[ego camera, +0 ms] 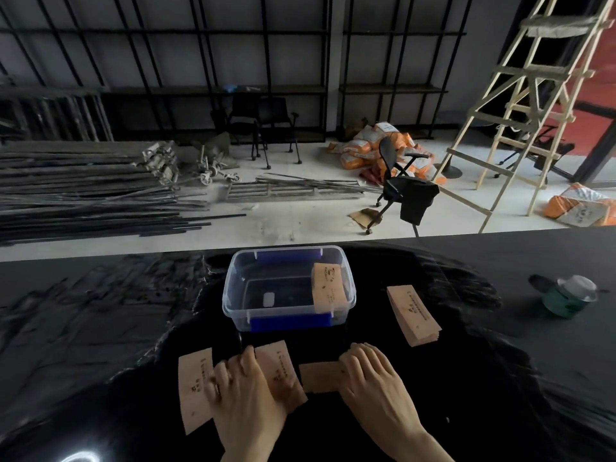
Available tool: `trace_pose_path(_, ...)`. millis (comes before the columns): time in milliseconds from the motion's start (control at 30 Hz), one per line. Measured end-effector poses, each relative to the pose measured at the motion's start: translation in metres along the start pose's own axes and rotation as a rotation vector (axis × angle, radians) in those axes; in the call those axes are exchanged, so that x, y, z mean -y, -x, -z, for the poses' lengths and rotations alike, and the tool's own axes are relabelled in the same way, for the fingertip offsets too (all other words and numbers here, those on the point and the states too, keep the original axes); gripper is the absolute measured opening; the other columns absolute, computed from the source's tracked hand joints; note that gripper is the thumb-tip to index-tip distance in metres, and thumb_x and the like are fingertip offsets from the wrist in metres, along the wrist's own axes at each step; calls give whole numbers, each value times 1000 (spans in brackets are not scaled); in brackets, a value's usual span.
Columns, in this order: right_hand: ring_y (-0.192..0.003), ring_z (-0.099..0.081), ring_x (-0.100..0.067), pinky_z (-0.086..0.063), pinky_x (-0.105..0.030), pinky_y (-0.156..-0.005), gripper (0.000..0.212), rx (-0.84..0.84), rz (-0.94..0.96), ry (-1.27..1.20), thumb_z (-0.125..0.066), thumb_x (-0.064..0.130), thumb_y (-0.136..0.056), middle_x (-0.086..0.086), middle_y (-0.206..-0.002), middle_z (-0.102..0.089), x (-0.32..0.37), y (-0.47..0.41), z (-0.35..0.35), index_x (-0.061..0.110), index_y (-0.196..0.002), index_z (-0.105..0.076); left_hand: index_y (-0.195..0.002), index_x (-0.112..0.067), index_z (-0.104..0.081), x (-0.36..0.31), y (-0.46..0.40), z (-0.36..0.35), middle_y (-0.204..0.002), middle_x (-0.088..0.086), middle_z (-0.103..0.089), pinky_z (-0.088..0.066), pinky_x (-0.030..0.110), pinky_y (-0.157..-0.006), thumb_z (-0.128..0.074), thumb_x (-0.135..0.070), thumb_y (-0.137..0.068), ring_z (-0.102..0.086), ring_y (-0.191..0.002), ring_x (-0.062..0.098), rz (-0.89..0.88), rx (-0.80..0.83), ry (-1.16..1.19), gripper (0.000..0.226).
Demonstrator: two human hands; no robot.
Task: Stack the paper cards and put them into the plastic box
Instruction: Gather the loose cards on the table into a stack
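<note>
A clear plastic box (pixel 233 295) with blue handles stands in the middle of the black table, and a stack of tan paper cards (pixel 326 288) leans against its right inner wall. Another card stack (pixel 413 315) lies on the table right of the box. Near me, my left hand (pixel 240 391) rests flat across two tan cards, one at its left (pixel 193 388) and one at its right (pixel 280 371). My right hand (pixel 373 381) lies fingers down on the edge of a third card (pixel 320 376). Neither hand has a card lifted.
A green can with a clear lid (pixel 566 298) stands at the far right of the table. The table's far edge runs just behind the box. Beyond it the floor holds metal rods, office chairs, sacks and a wooden ladder.
</note>
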State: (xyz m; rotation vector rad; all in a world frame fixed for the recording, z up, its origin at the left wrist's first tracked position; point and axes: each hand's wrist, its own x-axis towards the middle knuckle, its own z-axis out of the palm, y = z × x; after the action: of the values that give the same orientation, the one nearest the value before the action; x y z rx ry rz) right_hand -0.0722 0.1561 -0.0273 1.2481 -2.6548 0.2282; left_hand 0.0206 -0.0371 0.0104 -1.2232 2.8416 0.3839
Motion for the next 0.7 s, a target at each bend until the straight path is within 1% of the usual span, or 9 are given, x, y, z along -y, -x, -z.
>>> trace_pose_path(100, -109, -69, -22, -53, -37, -102, 51, 20, -29, -6, -89, 37, -70, -1, -107, -72, 3, -3, 8, 14, -110, -67, -155, -36, -21, -1, -3, 0, -149, -8, -50, -21, 44, -115, -63, -59, -78, -30, -141, 22, -184, 47, 41, 91)
trace_pose_path(167, -109, -70, -23, -52, -37, -101, 54, 25, -17, 13, -92, 39, -66, -2, -106, -73, 6, -3, 9, 14, -109, -70, -156, -39, -16, -4, -3, 1, -151, -9, -49, -20, 45, -119, -64, -46, -83, -29, -144, 20, -269, 95, 92, 87)
trace_pose_path(200, -109, -70, -23, -52, -37, -102, 55, 24, -1, 23, -93, 40, -65, -2, -107, -73, 5, -2, 9, 14, -108, -71, -156, -40, -16, -4, -4, 2, -152, -9, -48, -20, 46, -120, -65, -46, -83, -29, -144, 20, -269, 98, 109, 89)
trace_pose_path(367, -108, -70, -25, -54, -38, -102, 61, -27, 37, 39, -96, 39, -61, -3, -104, -72, -1, 2, 11, 15, -107, -64, -152, -40, -25, 3, -4, -1, -146, -14, -47, -24, 40, -115, -66, -67, -67, -35, -137, 17, -261, 133, 77, 98)
trace_pose_path(467, -109, -69, -25, -44, -37, -106, 63, -63, 36, 22, -96, 36, -62, -3, -102, -70, -4, 1, 10, 14, -108, -58, -150, -45, -26, 0, -3, 3, -145, -15, -48, -23, 41, -116, -64, -67, -68, -36, -138, 17, -326, 144, 34, 93)
trace_pose_path(533, -109, -68, -25, -42, -36, -108, 56, -80, 43, 21, -93, 36, -66, -3, -103, -69, -3, 1, 10, 15, -106, -60, -147, -49, -25, -5, -3, 8, -144, -17, -50, -23, 41, -116, -65, -59, -75, -37, -139, 16, -375, 153, 58, 83)
trace_pose_path(600, -110, -68, -25, -45, -36, -109, 51, -69, 35, 19, -91, 38, -69, -3, -104, -70, -3, 3, 10, 15, -105, -63, -151, -48, -23, -8, -4, 12, -147, -16, -47, -24, 41, -119, -66, -49, -80, -36, -140, 15, -398, 171, 109, 83)
trace_pose_path(633, -112, -67, -26, -44, -37, -110, 48, -68, 36, 26, -89, 38, -71, -3, -106, -70, -4, 4, 9, 15, -104, -64, -151, -48, -23, -9, -5, 13, -147, -16, -47, -27, 38, -118, -67, -42, -82, -39, -138, 13, -412, 172, 142, 82)
trace_pose_path(700, -120, -63, -26, -32, -37, -114, 36, -92, 44, 43, -77, 39, -81, -3, -113, -69, -6, 6, 6, 17, -105, -62, -148, -51, -28, -8, -7, 13, -142, -19, -53, -41, 29, -113, -71, -21, -87, -52, -128, 5, -468, 184, 283, 80)
